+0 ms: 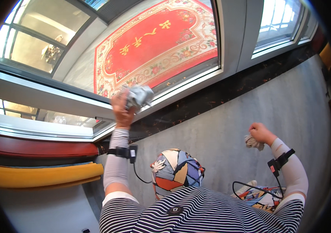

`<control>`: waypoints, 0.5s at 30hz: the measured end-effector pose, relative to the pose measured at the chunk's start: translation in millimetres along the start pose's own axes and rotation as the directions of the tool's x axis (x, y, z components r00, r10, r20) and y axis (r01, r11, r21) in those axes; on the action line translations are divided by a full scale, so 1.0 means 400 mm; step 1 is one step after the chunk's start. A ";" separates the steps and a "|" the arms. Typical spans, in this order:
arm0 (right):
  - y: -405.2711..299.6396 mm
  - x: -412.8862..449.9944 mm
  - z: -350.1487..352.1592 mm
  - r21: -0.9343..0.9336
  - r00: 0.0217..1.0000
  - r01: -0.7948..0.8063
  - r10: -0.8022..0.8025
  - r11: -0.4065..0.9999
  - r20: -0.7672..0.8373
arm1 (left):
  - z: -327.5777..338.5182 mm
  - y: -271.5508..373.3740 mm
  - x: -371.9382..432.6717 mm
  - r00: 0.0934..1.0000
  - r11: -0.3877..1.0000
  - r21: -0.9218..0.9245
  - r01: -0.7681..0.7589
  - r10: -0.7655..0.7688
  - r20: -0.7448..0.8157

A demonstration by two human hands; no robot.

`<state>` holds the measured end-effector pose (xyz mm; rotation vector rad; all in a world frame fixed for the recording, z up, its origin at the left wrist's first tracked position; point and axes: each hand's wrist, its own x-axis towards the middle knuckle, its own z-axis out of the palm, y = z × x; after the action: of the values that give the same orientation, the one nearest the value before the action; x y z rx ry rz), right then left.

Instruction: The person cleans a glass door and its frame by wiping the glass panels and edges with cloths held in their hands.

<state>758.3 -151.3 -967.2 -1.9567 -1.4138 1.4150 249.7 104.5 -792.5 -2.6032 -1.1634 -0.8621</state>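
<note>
My left hand [121,109] reaches forward and holds a crumpled grey-white cloth [141,96]. Both are slightly blurred and lie before the lower part of a large glass pane, close to its white and grey frame [187,82]. Whether the cloth presses on the glass or on the frame I cannot tell. Over the grey floor [212,137] to the right, my right hand [262,133] is closed around a second cloth, a bunched beige-grey one [254,142]. That cloth hangs below the fist, apart from the frame.
Through the glass shows a red floral carpet [153,38] with yellow characters. A dark marble strip [180,112] runs along the frame's foot. At left are a narrower pane, a red wooden edge [37,145] and a yellow padded piece [43,174]. Black cables [138,176] trail from both forearm straps.
</note>
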 end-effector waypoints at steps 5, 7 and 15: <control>0.022 0.018 0.006 -0.050 1.000 0.006 -0.006 0.999 -0.014 | -0.318 0.016 0.390 0.805 0.956 0.294 0.021 0.158 -0.571; -0.003 0.028 0.011 -0.027 1.000 0.022 -0.022 0.999 -0.004 | -0.443 -0.006 0.506 0.792 0.968 0.251 0.017 0.140 -0.595; 0.013 0.031 0.012 -0.080 0.999 0.043 -0.044 0.996 -0.003 | -0.347 -0.029 0.525 0.800 0.880 0.458 -0.124 0.362 -0.479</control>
<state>757.0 -144.2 -979.8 -1.9636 -1.5231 1.3535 291.9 194.1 -560.6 -1.9127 -0.7127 -1.0769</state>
